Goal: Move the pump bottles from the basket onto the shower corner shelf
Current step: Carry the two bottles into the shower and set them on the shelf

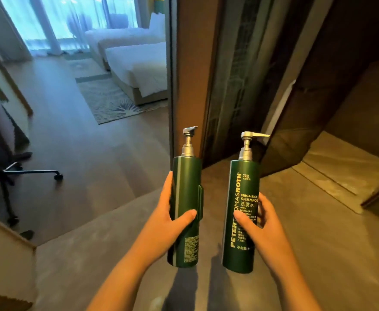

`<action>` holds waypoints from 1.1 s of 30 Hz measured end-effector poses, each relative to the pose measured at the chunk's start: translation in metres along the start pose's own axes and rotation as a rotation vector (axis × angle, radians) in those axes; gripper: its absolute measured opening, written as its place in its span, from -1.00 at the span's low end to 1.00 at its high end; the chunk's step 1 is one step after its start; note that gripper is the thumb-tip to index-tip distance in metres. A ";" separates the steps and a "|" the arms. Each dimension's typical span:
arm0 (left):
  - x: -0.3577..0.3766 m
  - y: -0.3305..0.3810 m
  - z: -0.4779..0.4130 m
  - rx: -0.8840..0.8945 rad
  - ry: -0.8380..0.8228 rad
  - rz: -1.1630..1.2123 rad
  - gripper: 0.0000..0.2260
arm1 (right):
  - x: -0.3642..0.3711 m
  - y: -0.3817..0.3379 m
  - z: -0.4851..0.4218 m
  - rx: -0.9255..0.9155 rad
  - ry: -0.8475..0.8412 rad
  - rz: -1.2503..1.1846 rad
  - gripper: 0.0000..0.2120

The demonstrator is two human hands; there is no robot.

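I hold two tall dark green pump bottles with silver pumps, upright, side by side in front of me. My left hand grips the left pump bottle, whose back label faces me. My right hand grips the right pump bottle, which reads "Mega-Rich Shampoo" in yellow letters. The two bottles are apart by about a hand's width. No basket and no corner shelf are in view.
A dark wall edge and glass panel stand straight ahead. To the right a dim shower area with a raised floor step opens. On the left lie a wooden floor, an office chair, a rug and a white bed.
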State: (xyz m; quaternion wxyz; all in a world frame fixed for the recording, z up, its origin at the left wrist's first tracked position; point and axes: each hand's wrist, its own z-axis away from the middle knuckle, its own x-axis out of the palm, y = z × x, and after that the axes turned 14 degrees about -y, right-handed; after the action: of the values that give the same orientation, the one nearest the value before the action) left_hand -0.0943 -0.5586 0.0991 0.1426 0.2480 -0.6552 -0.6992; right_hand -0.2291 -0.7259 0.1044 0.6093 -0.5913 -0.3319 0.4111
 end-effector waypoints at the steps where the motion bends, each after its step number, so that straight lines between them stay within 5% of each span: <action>1: 0.006 -0.001 -0.013 -0.007 -0.031 -0.009 -0.18 | -0.010 0.005 -0.002 0.007 0.031 -0.014 -0.35; 19: -0.015 -0.014 -0.275 0.010 -0.254 0.130 -0.15 | -0.107 0.021 -0.196 0.051 0.270 0.029 -0.40; 26: 0.064 -0.017 -0.364 -0.029 -0.558 0.200 -0.16 | -0.181 0.037 -0.182 0.218 0.354 0.207 -0.37; 33: 0.173 0.003 -0.456 -0.081 -0.677 0.109 -0.17 | -0.306 0.057 -0.181 0.258 0.547 0.144 -0.40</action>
State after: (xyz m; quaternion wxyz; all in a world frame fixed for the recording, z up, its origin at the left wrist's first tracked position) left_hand 0.0038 -1.0358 0.0660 -0.0359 -0.0394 -0.6493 -0.7587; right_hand -0.2091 -1.0824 0.0585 0.7153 -0.6197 -0.0580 0.3178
